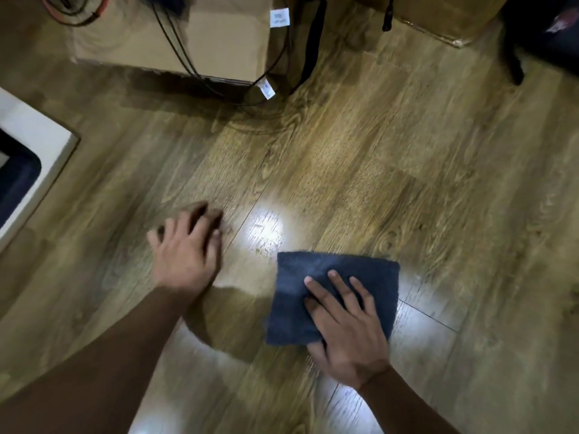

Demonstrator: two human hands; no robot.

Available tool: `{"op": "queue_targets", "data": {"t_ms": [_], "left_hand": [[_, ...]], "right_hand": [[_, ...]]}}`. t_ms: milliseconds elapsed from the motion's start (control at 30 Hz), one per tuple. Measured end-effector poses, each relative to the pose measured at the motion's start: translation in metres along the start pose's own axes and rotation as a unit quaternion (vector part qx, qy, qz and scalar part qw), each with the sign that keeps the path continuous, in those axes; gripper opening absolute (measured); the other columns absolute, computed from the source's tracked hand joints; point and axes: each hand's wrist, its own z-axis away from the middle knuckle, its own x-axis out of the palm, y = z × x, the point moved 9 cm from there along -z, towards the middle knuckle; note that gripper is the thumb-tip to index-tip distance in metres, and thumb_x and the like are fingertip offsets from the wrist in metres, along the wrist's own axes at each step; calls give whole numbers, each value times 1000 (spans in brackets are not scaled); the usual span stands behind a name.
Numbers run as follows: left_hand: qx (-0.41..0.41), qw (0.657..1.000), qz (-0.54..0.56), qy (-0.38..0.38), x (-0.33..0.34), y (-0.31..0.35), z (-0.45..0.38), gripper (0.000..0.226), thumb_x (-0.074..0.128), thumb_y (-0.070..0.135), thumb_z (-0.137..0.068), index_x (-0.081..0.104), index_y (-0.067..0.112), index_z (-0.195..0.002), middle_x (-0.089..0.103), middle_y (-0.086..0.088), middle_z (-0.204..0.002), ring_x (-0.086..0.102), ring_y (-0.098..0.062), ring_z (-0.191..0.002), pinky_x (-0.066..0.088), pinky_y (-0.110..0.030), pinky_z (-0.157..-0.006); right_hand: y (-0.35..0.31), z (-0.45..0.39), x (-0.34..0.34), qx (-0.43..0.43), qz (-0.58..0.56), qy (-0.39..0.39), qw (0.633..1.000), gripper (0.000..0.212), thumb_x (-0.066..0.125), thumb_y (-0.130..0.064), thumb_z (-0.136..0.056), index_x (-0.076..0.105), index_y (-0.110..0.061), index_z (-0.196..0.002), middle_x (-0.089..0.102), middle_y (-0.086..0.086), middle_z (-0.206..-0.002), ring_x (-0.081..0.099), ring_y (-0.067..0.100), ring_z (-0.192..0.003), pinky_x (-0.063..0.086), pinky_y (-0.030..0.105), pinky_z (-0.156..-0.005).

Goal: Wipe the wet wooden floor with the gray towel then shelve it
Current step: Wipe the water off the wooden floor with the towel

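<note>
A folded gray towel [316,277] lies flat on the wooden floor [360,170], low and right of centre. My right hand [343,324] presses down on it with straight, spread fingers. My left hand [185,249] rests flat on the bare floor to the left of the towel, fingers spread. Between the two hands a shiny patch [266,228] with small droplets reflects light off the boards. More glare shows on the boards near my forearms.
A cardboard box [175,36] with black cables [282,57] draped over it stands at the top. Another box [438,17] and a dark object [539,29] sit at the top right. A white-framed item [34,151] lies at the left edge.
</note>
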Motion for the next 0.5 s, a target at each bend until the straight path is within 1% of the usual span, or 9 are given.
{"op": "queue_targets", "data": {"t_ms": [67, 100, 133, 200, 267, 367, 433, 500], "left_hand": [[-110, 993, 28, 34, -2, -37, 30, 51, 34, 49, -99, 47, 31, -145, 40, 0, -157, 34, -24, -142, 20, -53, -107], [-154, 987, 30, 45, -2, -47, 39, 53, 35, 50, -98, 44, 31, -147, 35, 0, -161, 28, -22, -148, 16, -56, -110], [-178, 983, 26, 47, -1, -51, 43, 56, 35, 51, -97, 42, 31, -149, 31, -1, -163, 23, -20, -151, 14, -59, -112], [-181, 983, 19, 31, 2, -50, 38, 59, 34, 51, -96, 38, 31, -151, 26, -1, -166, 17, -18, -154, 13, -59, -114], [-173, 985, 14, 25, 1, -50, 34, 60, 33, 50, -96, 39, 30, -153, 26, -2, -166, 15, -18, -154, 13, -59, -114], [-173, 984, 11, 26, 4, -53, 35, 57, 31, 47, -98, 42, 29, -151, 27, -4, -166, 16, -19, -154, 13, -60, -115], [-172, 985, 8, 29, 5, -53, 34, 55, 31, 45, -99, 43, 29, -150, 28, -4, -165, 17, -20, -154, 13, -60, -115], [-173, 984, 6, 33, 4, -56, 33, 54, 32, 43, -98, 46, 30, -149, 32, -4, -163, 20, -22, -153, 13, -59, -116]], "right_hand": [[0, 1, 1, -1, 7, -1, 1000, 47, 57, -43, -76, 66, -21, -116, 51, -1, -149, 39, 33, -142, 23, 55, -116], [-1, 0, 0, -1, 7, -3, 1000, 47, 56, -42, -75, 67, -21, -116, 51, -1, -149, 40, 33, -141, 24, 55, -116], [-2, -1, -1, 0, 9, -4, 1000, 48, 56, -41, -74, 68, -20, -115, 52, -1, -148, 40, 32, -141, 24, 55, -116], [0, -2, -2, 3, 15, -11, 1000, 48, 55, -39, -73, 70, -20, -114, 54, 0, -146, 42, 32, -140, 26, 54, -115], [-1, -1, -1, 7, 22, -18, 1000, 47, 56, -38, -73, 70, -19, -114, 55, 0, -146, 42, 33, -140, 28, 56, -114], [-8, 2, 5, -8, 35, -34, 999, 47, 57, -38, -75, 66, -19, -117, 48, -4, -151, 37, 33, -143, 27, 58, -112], [-28, -6, 14, -64, 36, -60, 995, 51, 60, -41, -74, 63, -21, -121, 41, -7, -155, 33, 35, -145, 26, 60, -113], [-55, -24, 26, -141, 29, -90, 985, 54, 61, -44, -76, 59, -22, -125, 39, -6, -157, 32, 36, -145, 24, 59, -114]]}}
